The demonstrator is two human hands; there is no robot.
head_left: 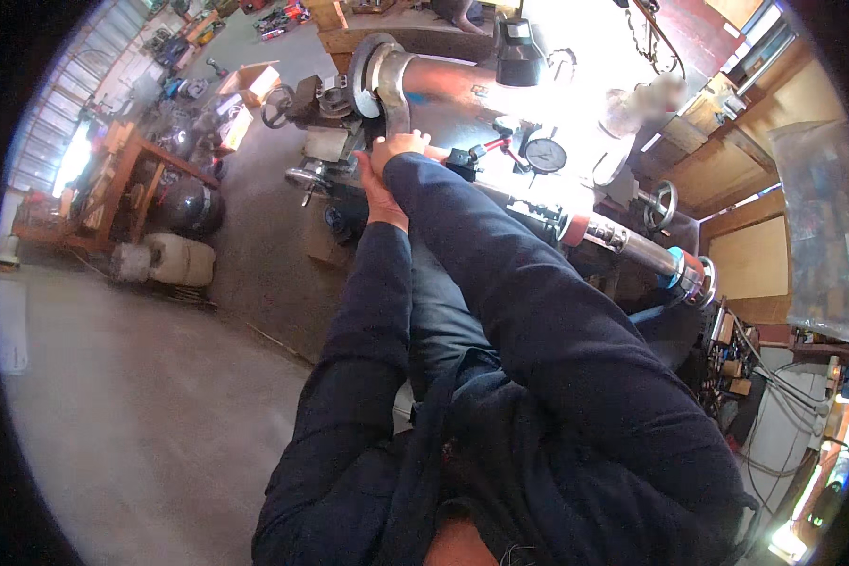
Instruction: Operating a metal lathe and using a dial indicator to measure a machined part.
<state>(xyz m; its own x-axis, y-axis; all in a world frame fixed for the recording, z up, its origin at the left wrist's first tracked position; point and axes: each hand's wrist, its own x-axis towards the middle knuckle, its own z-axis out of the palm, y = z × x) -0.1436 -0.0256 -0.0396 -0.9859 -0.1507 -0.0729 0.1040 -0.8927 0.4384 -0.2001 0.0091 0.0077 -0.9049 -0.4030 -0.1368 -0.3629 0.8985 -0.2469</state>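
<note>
The right hand [398, 149], fingers bent, overlaps the left hand [377, 191] in view, near the machine's large metal cylinder [453, 83]; I cannot tell what either grips or how far the left is open; a dial gauge [544, 155] sits to their right.

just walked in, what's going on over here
A person in dark sleeves has both hands together at some metal machinery. The left hand and right hand meet near the large metal cylinder; what they grip, if anything, can't be made out. A dial gauge stands to their right, beside a red jointed arm.
</note>
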